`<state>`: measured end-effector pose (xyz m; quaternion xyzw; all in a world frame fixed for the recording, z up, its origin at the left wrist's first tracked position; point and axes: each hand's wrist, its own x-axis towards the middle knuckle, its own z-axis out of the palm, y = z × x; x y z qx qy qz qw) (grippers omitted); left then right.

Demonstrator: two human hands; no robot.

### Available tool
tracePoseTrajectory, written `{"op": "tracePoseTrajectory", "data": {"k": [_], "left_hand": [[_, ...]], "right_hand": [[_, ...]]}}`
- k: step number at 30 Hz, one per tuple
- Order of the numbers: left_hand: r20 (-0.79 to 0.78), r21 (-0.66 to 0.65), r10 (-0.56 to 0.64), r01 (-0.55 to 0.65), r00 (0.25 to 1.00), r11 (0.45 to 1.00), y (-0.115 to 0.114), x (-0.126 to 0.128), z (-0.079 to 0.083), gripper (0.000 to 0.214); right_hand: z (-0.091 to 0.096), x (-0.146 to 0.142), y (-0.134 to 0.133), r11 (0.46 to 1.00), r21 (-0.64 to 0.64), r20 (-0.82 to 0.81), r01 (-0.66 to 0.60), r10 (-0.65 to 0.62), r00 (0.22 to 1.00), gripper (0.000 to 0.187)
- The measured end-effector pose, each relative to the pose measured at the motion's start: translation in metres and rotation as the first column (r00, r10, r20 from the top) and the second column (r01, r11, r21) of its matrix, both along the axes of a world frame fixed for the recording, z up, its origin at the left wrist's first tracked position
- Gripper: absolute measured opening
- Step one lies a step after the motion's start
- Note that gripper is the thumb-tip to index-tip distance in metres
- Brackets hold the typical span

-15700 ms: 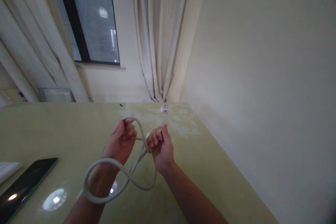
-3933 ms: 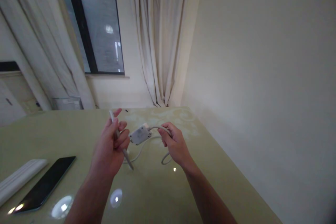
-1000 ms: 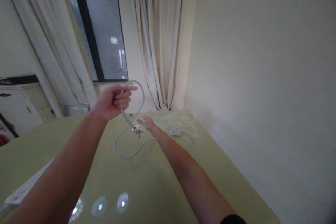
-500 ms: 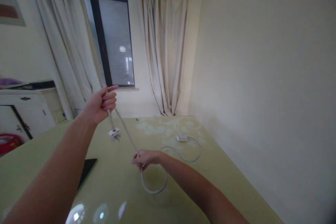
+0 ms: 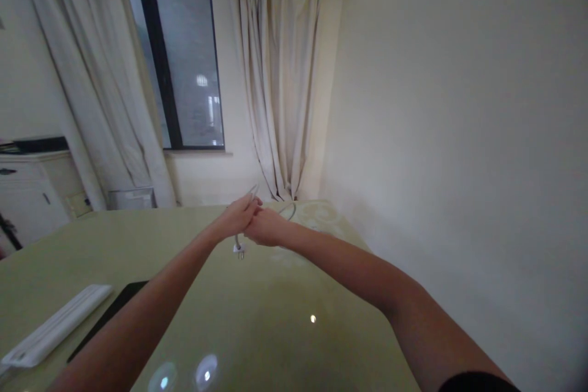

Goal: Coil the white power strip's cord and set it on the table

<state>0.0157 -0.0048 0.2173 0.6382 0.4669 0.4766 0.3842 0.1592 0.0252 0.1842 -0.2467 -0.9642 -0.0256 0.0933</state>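
Observation:
My left hand [image 5: 236, 215] and my right hand [image 5: 265, 226] meet above the table, both closed around a white power cord [image 5: 287, 211]. A small loop of the cord sticks up over my left fingers, and another bends out behind my right hand. Below my left hand hangs the plug [image 5: 239, 249], its pins pointing down. Most of the cord between the hands is hidden by the fingers. My right forearm covers the far-right part of the table, so the white socket block at the cord's other end is hardly visible.
The glossy greenish table [image 5: 275, 318] reaches to the wall [image 5: 436, 135] on the right. At the left lie a long white bar [image 5: 59, 324] and a flat black item [image 5: 110, 315]. Behind are curtains [image 5: 280, 73], a window [image 5: 188, 67] and a white cabinet [image 5: 32, 190].
My hands, apart before with the cord stretched between them, have come together. My left hand moved right and down, my right hand up. The view turned, showing the white bar.

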Motion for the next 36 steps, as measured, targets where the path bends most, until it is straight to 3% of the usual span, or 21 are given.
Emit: {"op": "tracePoseTrajectory", "data": {"k": [2, 4, 7, 11, 14, 19, 23, 25, 27, 29, 31, 36], "left_hand": [[0.027, -0.074, -0.047, 0.049, 0.999, 0.996, -0.002, 0.002, -0.007, 0.028], [0.072, -0.148, -0.113, 0.122, 0.991, 0.981, -0.007, 0.002, -0.010, 0.039], [0.167, -0.205, -0.187, 0.220, 0.968, 0.954, -0.013, 0.002, -0.009, 0.048], [0.331, -0.231, -0.169, 0.253, 0.929, 0.939, -0.014, -0.011, -0.002, 0.049], [0.468, -0.248, -0.073, 0.210, 0.881, 0.946, -0.011, -0.028, 0.004, 0.045], [0.595, -0.201, 0.010, 0.136, 0.804, 0.970, -0.013, -0.050, 0.023, 0.045], [0.728, -0.041, 0.047, -0.025, 0.684, 0.999, -0.025, -0.086, 0.056, 0.044], [0.736, 0.019, 0.051, -0.095, 0.675, 0.995, -0.033, -0.113, 0.072, 0.044], [0.690, 0.013, 0.094, -0.142, 0.718, 0.990, -0.037, -0.136, 0.082, 0.043], [0.627, 0.018, 0.139, -0.192, 0.767, 0.981, -0.038, -0.146, 0.081, 0.041], [0.532, 0.039, 0.196, -0.255, 0.824, 0.966, -0.035, -0.139, 0.071, 0.037], [0.350, 0.024, 0.277, -0.304, 0.895, 0.952, -0.019, -0.085, 0.036, 0.030]], "right_hand": [[0.021, 0.011, 0.004, 0.994, 0.089, 0.005, -0.066, 0.066, 0.998, 0.012], [0.039, 0.023, 0.010, 0.986, 0.151, -0.028, -0.073, 0.078, 0.997, 0.026], [0.056, 0.043, 0.025, 0.988, 0.152, -0.205, 0.042, -0.010, 0.979, 0.045], [0.051, 0.069, 0.054, 0.986, -0.123, -0.573, 0.110, -0.161, 0.804, 0.055], [0.027, 0.079, 0.070, 0.946, -0.312, -0.659, 0.089, -0.283, 0.697, 0.058], [-0.035, 0.060, 0.070, 0.897, -0.413, -0.558, 0.159, -0.387, 0.734, 0.043], [-0.090, 0.056, 0.050, 0.861, -0.425, -0.395, 0.281, -0.456, 0.798, 0.024], [-0.113, 0.067, 0.036, 0.847, -0.402, -0.294, 0.348, -0.480, 0.827, 0.017], [-0.128, 0.079, 0.022, 0.842, -0.365, -0.188, 0.398, -0.485, 0.854, 0.014], [-0.135, 0.086, 0.011, 0.858, -0.314, -0.094, 0.406, -0.454, 0.886, 0.009], [-0.132, 0.082, 0.004, 0.895, -0.261, -0.015, 0.362, -0.379, 0.925, 0.006], [-0.092, 0.052, 0.004, 0.979, -0.163, 0.108, 0.119, -0.102, 0.989, 0.015]]}}
